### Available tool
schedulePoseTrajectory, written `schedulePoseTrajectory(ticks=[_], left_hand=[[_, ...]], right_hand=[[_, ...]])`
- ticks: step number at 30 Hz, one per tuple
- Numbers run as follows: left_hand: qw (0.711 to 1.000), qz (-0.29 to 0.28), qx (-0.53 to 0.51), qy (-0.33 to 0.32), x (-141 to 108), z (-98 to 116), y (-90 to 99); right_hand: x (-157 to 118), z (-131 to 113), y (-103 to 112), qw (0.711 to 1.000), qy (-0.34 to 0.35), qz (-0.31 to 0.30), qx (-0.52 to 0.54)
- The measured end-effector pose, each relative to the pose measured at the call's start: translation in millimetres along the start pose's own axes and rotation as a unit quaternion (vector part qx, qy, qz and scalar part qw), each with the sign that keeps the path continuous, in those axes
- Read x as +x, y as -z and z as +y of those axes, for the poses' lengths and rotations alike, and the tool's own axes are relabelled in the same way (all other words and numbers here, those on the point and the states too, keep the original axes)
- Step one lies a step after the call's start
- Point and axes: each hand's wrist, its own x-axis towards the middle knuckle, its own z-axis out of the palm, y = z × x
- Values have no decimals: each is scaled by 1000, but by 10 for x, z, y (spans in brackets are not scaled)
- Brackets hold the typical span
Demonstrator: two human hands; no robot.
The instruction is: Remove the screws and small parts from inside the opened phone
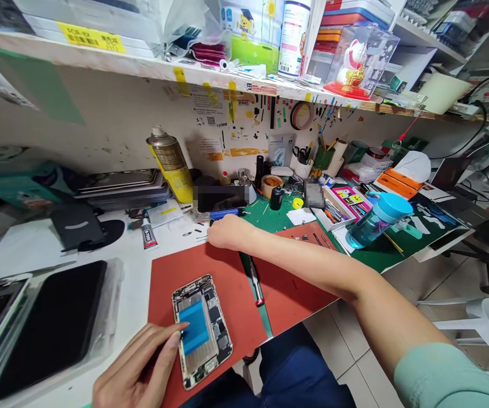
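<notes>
An opened smartphone [216, 306] lies face up on the red mat, its inner parts bare and a blue sheet [195, 326] across its middle. My left hand [136, 365] is at the phone's left edge, thumb and index finger closed there, the index fingertip over the blue sheet. My right hand [227, 231] reaches to the back of the mat, curled beside a blue-handled tool [225, 213]; what its fingers hold is hidden. Between my arms a slim screwdriver [255, 283] with a red end rests along the gap in the mats.
The red mat [163, 283] covers the front of the desk. Left are a black tablet [52, 328], a glue tube [148, 231] and a yellow spray can [171, 164]. A blue bottle [375, 221] stands right, near a box of tools [335, 212]. A loaded shelf [142, 65] overhangs the back.
</notes>
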Motion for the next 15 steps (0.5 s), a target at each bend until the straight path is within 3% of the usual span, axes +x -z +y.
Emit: schedulePoseTrajectory(ticks=[5,8,11,15], left_hand=[[1000,-2,7,7,24,27,8],[1000,0,9,4,65,74,8],[1000,24,8,-8,109,123,-6],[1000,27,1,-15,146,173,-17]], right_hand=[[-200,-6,56,991,-29,99,83],[-405,35,92,969,-71,173,158],[-710,140,94,920,-140,264,255],[-1258,308,17,812,-228,367,391]])
